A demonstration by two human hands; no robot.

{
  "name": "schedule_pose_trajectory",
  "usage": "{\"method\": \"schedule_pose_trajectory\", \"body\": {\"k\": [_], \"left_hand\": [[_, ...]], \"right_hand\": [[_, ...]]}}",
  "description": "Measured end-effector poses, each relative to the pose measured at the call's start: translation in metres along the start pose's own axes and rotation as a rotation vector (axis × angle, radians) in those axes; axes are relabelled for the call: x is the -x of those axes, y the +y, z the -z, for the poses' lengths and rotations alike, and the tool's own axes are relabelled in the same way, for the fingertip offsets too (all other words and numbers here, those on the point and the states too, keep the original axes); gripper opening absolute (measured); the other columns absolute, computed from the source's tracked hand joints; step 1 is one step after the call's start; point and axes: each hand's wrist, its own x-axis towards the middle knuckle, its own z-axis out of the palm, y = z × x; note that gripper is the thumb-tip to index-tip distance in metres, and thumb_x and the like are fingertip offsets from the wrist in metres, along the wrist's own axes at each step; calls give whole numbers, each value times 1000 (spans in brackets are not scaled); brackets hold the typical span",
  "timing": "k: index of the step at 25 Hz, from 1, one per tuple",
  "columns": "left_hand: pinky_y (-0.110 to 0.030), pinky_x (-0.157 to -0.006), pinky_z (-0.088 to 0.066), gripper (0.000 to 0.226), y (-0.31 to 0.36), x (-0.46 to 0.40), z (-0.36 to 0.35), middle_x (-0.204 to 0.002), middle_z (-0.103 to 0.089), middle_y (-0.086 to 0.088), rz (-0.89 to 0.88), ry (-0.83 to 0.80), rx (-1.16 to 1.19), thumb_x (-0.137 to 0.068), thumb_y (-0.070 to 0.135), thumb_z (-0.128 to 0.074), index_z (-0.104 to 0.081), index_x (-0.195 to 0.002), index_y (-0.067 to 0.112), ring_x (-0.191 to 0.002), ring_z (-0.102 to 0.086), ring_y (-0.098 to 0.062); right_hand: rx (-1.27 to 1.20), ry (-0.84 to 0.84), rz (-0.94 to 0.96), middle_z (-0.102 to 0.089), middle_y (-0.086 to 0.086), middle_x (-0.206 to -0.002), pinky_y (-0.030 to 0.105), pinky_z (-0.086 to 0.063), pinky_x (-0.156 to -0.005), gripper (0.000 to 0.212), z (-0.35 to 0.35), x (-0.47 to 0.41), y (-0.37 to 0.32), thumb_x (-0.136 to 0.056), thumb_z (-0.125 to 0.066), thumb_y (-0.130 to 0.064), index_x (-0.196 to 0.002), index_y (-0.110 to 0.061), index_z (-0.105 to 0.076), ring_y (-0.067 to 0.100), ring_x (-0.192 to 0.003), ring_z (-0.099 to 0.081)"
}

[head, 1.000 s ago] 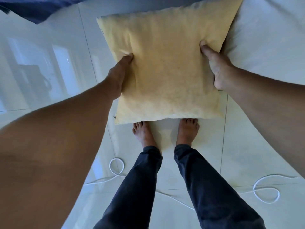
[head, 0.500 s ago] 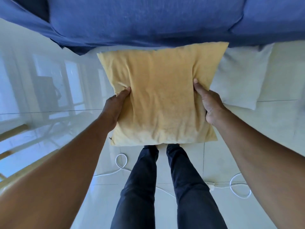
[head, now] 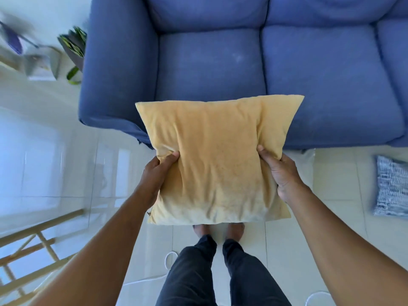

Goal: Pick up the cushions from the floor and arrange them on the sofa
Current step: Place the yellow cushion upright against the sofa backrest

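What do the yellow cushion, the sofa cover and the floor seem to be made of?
Yellow cushion: soft matte fabric, perhaps velvet-like; it creases where it is gripped. Sofa: blue woven cloth, matte, with a faint weave. Floor: glossy pale tiles, probably ceramic; grout lines and reflections show.

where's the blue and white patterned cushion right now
In the head view the blue and white patterned cushion lies on the floor tiles at the far right edge, just in front of the blue sofa and right of the right hand.

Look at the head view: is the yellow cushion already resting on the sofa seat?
No: the yellow cushion is held up by the left hand and the right hand in front of the blue sofa.
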Motion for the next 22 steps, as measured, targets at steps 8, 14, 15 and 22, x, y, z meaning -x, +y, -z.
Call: {"method": "schedule_pose_trajectory", "body": {"k": [8, 14, 15, 22], "left_hand": [[-42, -103, -53, 50, 105, 14, 1, -127, -75, 3, -126, 33, 93, -86, 51, -79, -67, -129, 27, -117, -70, -21], [-51, -111, -51, 49, 178, -56, 18, -123, -80, 2, -130, -54, 103, -82, 42, -83, -70, -127, 28, -119, -71, -25], [-51, -110, -51, 45, 193, -70, 19, -123, -79, 2, -125, -68, 100, -83, 38, -84, -71, -124, 28, -119, -71, -26], [-56, -108, -54, 68, 294, -162, 25, -129, -76, 2, -191, -71, -48, -73, 42, -90, -64, -134, 27, -119, -71, -26]], "right_hand": [[-98, -99, 138, -82, 0, -116, 45, -57, -100, 59, -15, 4, -112, -73, -91, -41, -125, -18, -73, 22, -110, -75], [-109, -119, 142, -78, -7, -127, 51, -49, -113, 94, -55, -55, -184, -53, -93, -67, -133, -26, -66, 21, -123, -70], [-130, -123, 139, -78, -7, -127, 52, -48, -114, 95, -64, -65, -198, -51, -94, -67, -132, -27, -66, 21, -123, -70], [-189, -86, 173, -78, -6, -127, 50, -48, -115, 98, -108, -134, -281, -50, -97, -61, -135, -23, -65, 20, -123, -70]]}}
